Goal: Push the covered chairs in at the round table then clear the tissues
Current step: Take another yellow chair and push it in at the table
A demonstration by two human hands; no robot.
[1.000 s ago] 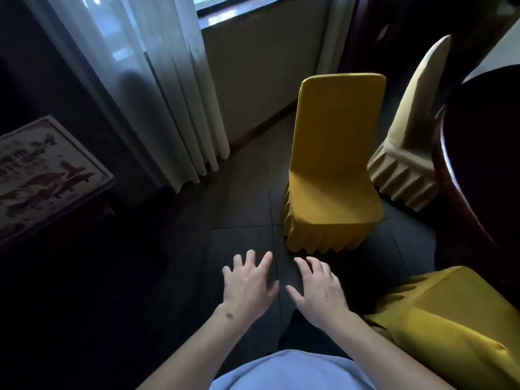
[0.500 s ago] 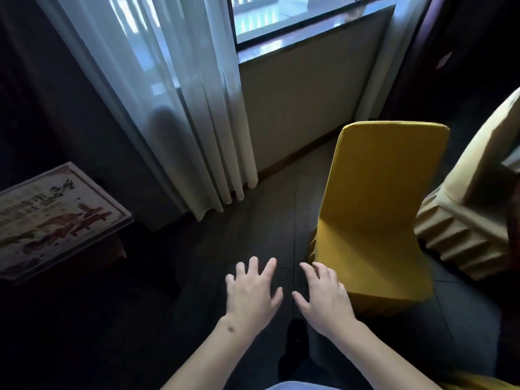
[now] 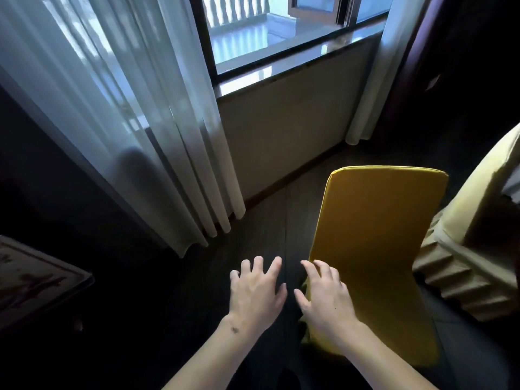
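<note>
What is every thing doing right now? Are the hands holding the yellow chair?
left hand: open, fingers spread, holding nothing
right hand: open, over the seat edge; contact unclear
yellow chair: upright, covered
cream chair: covered, partly out of view
curtain: drawn aside
window: pane ajar

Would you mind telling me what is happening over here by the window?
A person stands facing a yellow covered chair near the window, with both hands held out, fingers spread and holding nothing. The right hand shows in front of the chair's near edge; the left hand hangs over the dark floor. A paler covered chair stands to the right.
</note>
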